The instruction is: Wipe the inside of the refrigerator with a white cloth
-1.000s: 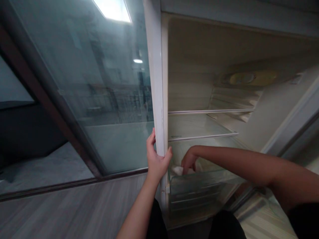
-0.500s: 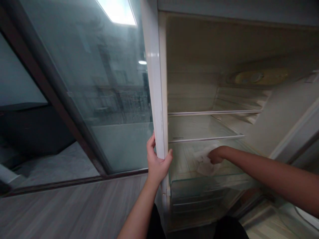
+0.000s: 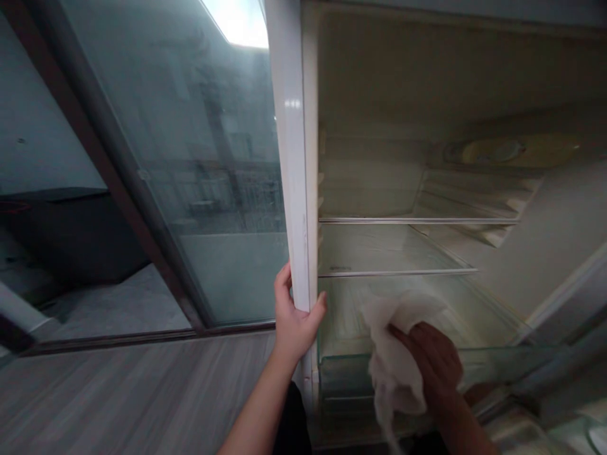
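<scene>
My left hand (image 3: 298, 322) is wrapped round the white side edge of the refrigerator (image 3: 296, 208), thumb on the inner side and fingers on the outer. A crumpled white cloth (image 3: 396, 360), thin and limp, hangs from my right hand (image 3: 434, 360), which is closed on it. That hand is just in front of the lower glass shelf (image 3: 346, 322); one end of the cloth dangles below the shelf's front edge. The right hand and cloth are slightly blurred.
Two higher shelves, the upper shelf (image 3: 417, 220) and the middle shelf (image 3: 398, 273), cross the cabinet. A yellowish lamp cover (image 3: 516, 151) sits at the upper right inside. To the left stand a sliding glass door (image 3: 227, 272) and a dark box (image 3: 80, 234), beside grey wood flooring (image 3: 156, 392).
My right hand has drawn back from the lower shelf toward me, bringing the cloth with it. My left hand keeps its grip on the refrigerator edge. The view has shifted slightly.
</scene>
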Motion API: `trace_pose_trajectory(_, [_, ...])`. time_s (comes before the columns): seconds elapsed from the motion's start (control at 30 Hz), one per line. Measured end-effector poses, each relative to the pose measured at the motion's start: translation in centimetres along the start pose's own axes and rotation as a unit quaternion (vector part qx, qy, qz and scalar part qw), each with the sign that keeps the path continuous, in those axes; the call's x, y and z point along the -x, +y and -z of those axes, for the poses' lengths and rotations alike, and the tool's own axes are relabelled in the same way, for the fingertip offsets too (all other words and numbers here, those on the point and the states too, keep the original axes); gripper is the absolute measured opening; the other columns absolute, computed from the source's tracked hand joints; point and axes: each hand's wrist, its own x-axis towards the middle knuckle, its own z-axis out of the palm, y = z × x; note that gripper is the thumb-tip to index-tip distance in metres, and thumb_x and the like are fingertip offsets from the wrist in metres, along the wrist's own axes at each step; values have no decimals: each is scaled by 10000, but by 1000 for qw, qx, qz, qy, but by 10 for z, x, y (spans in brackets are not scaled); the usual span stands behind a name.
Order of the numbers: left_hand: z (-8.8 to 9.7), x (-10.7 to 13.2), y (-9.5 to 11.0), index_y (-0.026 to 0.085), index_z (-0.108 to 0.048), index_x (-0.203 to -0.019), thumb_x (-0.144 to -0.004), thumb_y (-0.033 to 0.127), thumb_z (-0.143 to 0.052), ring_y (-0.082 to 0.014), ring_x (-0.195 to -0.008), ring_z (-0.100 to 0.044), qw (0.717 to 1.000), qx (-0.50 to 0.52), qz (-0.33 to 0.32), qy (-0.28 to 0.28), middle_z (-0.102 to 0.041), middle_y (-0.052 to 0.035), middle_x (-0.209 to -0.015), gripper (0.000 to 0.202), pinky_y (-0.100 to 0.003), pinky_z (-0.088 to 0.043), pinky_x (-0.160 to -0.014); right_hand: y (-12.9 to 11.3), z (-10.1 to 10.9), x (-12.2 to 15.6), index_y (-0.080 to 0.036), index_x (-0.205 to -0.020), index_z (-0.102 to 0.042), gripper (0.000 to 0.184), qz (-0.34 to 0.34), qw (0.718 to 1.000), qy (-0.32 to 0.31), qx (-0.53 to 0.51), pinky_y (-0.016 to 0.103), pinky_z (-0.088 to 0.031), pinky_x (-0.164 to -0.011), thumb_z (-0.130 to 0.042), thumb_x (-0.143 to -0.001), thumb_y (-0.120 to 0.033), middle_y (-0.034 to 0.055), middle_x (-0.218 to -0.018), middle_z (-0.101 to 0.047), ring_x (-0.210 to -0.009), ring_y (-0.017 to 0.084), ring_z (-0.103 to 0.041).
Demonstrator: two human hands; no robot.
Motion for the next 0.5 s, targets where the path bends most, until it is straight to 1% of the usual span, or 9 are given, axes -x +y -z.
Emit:
trace_pose_trajectory(0.07, [1, 0, 1, 240, -408, -1434, -801, 298, -758, -266, -1221, -597, 1000, -8, -2, 1, -571, -108, -1352, 726, -406, -493, -1050, -2, -23, 13, -200, -1190, -685, 283, 79, 995, 36, 40, 388, -480, -1029, -504, -975, -228, 100, -1084, -695, -1136, 244, -637])
trace_pose_trajectory(0.1, [1, 0, 2, 238, -407, -1434, -802, 294, -756, -265, -1221, -598, 1000, -11, -2, 1, -572, -108, -1352, 724, -404, -493, -1049, 1, -33, 14, -200, -1224, -662, 312, 95, 993, 57, 43, 419, -464, -1066, -488, -966, -183, 103, -1101, -686, -1187, 249, -615])
trace_pose_trajectory(0.13, [1, -1, 2, 235, -406, -1433, -803, 291, -753, -264, -1219, -599, 1000, -13, -4, 2, -573, -109, -1351, 722, -402, -494, -1047, 6, -41, 12, -201, -1245, -637, 332, 98, 991, 81, 37, 452, -451, -1093, -480, -955, -157, 104, -1112, -678, -1235, 254, -589])
trace_pose_trajectory(0.2, [1, -1, 2, 226, -410, -1428, -804, 290, -748, -262, -1212, -602, 1000, -14, -8, 4, -576, -111, -1345, 713, -397, -496, -1041, 17, -57, 4, -218, -1249, -606, 334, 102, 986, 131, 27, 505, -421, -1130, -489, -943, -156, 95, -1111, -667, -1290, 254, -549])
trace_pose_trajectory(0.23, [1, -2, 2, 221, -414, -1423, -803, 292, -749, -260, -1205, -605, 1000, -13, -11, 5, -579, -111, -1338, 709, -395, -498, -1036, 23, -64, 0, -230, -1248, -603, 334, 106, 984, 141, 30, 514, -406, -1145, -485, -943, -162, 87, -1105, -667, -1296, 247, -543])
trace_pose_trajectory(0.3, [0, -3, 1, 215, -421, -1416, -799, 302, -752, -258, -1192, -609, 1000, -12, -16, 8, -582, -111, -1328, 705, -391, -500, -1028, 31, -77, -9, -242, -1243, -623, 335, 104, 983, 138, 55, 502, -373, -1172, -473, -949, -186, 78, -1092, -671, -1283, 231, -543])
trace_pose_trajectory(0.37, [-1, -3, 1, 214, -422, -1413, -798, 310, -756, -256, -1184, -610, 1000, -12, -18, 8, -583, -109, -1322, 706, -387, -500, -1023, 39, -92, -17, -233, -1236, -657, 341, 94, 985, 114, 84, 490, -331, -1197, -462, -957, -223, 85, -1091, -677, -1266, 232, -543])
trace_pose_trajectory(0.43, [-1, -3, 0, 212, -423, -1407, -797, 318, -758, -256, -1177, -610, 1000, -10, -18, 7, -582, -109, -1320, 704, -387, -500, -1019, 48, -108, -23, -227, -1225, -688, 371, 85, 989, 72, 103, 497, -273, -1220, -427, -965, -268, 94, -1110, -680, -1262, 244, -535])
trace_pose_trajectory(0.5, [-1, -3, 0, 207, -423, -1402, -798, 325, -756, -257, -1172, -610, 1000, -9, -16, 6, -579, -112, -1318, 700, -391, -501, -1015, 60, -123, -30, -220, -1222, -704, 420, 68, 991, 16, 111, 519, -217, -1231, -386, -963, -311, 109, -1156, -674, -1282, 267, -513])
